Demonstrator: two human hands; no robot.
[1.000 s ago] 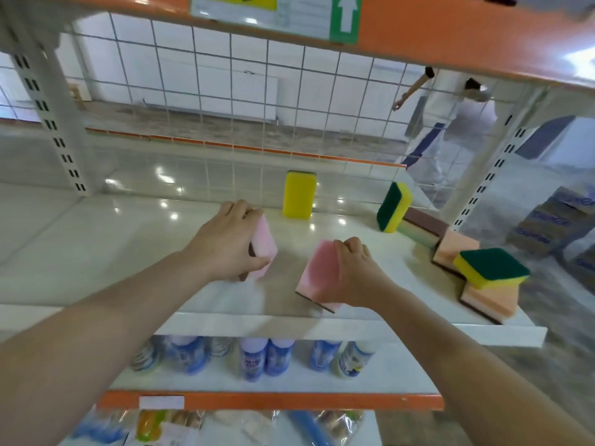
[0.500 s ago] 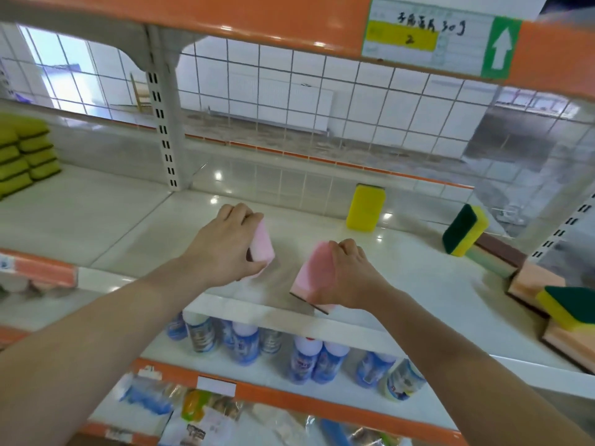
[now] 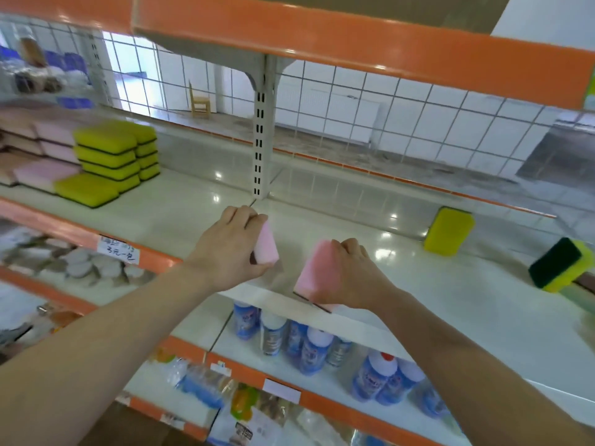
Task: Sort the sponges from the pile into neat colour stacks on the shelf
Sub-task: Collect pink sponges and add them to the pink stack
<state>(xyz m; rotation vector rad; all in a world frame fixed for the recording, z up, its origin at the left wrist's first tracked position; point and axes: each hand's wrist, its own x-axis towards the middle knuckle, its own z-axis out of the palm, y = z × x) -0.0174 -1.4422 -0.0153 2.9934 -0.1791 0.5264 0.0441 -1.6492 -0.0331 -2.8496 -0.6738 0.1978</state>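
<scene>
Shelf [image 3: 180,214]: glossy white board with an orange front edge, running the full width.
Yellow stacks [image 3: 112,156]: neat piles at the far left, pink stacks [image 3: 48,146] just behind them.
Left hand [image 3: 225,249]: clenched around a pale pink sponge [image 3: 267,243], held above the shelf.
Right hand [image 3: 357,275]: grasping a deeper pink sponge [image 3: 317,272], near the front edge.
Loose yellow sponge [image 3: 449,231]: upright on the right.
Green-topped sponge [image 3: 560,268]: tilted, far right.
Bottles [image 3: 309,346]: on the shelf below.

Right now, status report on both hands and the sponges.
Left hand grips a pale pink rectangular sponge. Right hand grips a darker pink sponge. Pink and yellow stacks far left; shelf between looks clear.
</scene>
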